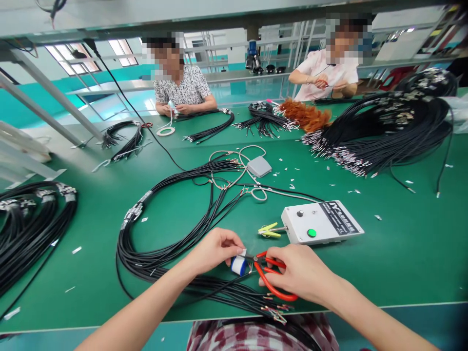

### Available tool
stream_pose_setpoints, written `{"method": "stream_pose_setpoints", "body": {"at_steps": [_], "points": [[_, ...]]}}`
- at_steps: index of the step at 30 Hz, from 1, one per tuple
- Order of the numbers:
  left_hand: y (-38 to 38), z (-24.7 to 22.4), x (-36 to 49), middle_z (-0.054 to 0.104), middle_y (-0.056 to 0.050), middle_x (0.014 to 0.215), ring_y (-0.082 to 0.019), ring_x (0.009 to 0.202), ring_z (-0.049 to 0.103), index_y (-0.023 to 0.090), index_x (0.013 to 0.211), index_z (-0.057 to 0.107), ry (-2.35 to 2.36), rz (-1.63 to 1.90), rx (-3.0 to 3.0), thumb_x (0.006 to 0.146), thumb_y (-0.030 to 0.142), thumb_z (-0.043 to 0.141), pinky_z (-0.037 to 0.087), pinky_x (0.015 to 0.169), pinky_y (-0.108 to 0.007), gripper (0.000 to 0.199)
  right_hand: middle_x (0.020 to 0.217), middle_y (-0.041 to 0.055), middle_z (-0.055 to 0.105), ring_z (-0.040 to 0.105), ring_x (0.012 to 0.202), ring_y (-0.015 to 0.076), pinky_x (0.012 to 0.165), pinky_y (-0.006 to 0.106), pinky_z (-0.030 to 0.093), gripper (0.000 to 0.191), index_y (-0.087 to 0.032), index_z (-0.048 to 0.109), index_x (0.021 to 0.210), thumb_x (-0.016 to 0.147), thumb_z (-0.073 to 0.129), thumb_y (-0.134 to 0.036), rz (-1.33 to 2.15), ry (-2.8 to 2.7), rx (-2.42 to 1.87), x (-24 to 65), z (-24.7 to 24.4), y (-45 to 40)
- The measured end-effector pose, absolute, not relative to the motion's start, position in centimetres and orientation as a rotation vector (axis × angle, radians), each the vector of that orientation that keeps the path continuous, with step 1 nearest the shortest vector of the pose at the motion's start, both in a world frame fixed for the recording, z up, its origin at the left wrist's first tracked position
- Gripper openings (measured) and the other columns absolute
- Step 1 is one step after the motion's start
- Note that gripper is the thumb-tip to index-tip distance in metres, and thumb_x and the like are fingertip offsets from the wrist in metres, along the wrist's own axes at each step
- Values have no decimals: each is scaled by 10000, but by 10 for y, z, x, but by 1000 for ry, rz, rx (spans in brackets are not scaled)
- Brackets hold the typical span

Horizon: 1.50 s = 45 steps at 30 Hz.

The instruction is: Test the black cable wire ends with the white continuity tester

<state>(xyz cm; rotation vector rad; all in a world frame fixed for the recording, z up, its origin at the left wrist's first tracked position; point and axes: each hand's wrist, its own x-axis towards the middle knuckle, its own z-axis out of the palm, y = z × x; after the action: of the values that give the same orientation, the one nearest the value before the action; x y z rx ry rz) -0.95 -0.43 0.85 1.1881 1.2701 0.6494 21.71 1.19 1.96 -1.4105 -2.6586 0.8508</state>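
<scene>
My left hand (218,249) is closed, pinching the end of a white tape strip (243,252) between thumb and fingers. A tape roll (239,266), white with blue edges, sits just below those fingertips. My right hand (298,268) grips red-handled scissors (262,277), whose dark blades point left and reach the strip by my left fingertips. Whether the blades have cut through, I cannot tell. Under and beside my left forearm runs a looped bundle of black cables (126,243). Its stripped wire ends (276,312) lie at the table's near edge, below the scissors.
A grey control box (305,222) with a green button and a yellow clip (269,230) stand beyond my right hand. Coiled black cables (395,131) lie far right, more cables (40,229) at left. Two people (185,90) work opposite. White scraps dot the green table (402,248).
</scene>
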Motion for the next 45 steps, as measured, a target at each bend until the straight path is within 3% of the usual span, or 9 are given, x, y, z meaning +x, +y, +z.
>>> {"method": "stream_pose_setpoints", "body": {"at_steps": [24, 30, 38, 45], "points": [[-2, 5, -12, 623, 14, 558, -99, 478, 543, 130, 694, 661, 1248, 611, 1197, 699, 314, 689, 447, 494, -215, 186, 525, -54, 621, 436, 453, 105, 508, 255, 159, 300, -243, 625, 657, 778, 657, -516, 796, -2657, -1353, 216, 14, 10], [-2, 6, -10, 609, 24, 544, -91, 468, 536, 132, 685, 649, 1247, 599, 1217, 701, 295, 676, 441, 489, -202, 167, 532, -40, 648, 527, 491, 126, 517, 264, 172, 315, -245, 644, 667, 779, 667, -539, 676, -2683, -1343, 216, 9, 8], [-2, 9, -9, 587, 55, 524, -69, 298, 495, 160, 717, 590, 1250, 528, 1228, 774, 305, 601, 267, 299, -164, 156, 576, -16, 696, 617, 547, 159, 528, 277, 198, 352, -242, 664, 679, 799, 656, -573, 555, -2752, -1374, 213, 9, 6], [-1, 11, -4, 558, 76, 485, -85, 325, 580, 171, 732, 552, 1276, 504, 1250, 808, 245, 548, 294, 331, -140, 107, 609, 3, 718, 653, 583, 183, 525, 278, 211, 331, -251, 694, 739, 819, 640, -567, 528, -2770, -1419, 211, 11, 5]]}}
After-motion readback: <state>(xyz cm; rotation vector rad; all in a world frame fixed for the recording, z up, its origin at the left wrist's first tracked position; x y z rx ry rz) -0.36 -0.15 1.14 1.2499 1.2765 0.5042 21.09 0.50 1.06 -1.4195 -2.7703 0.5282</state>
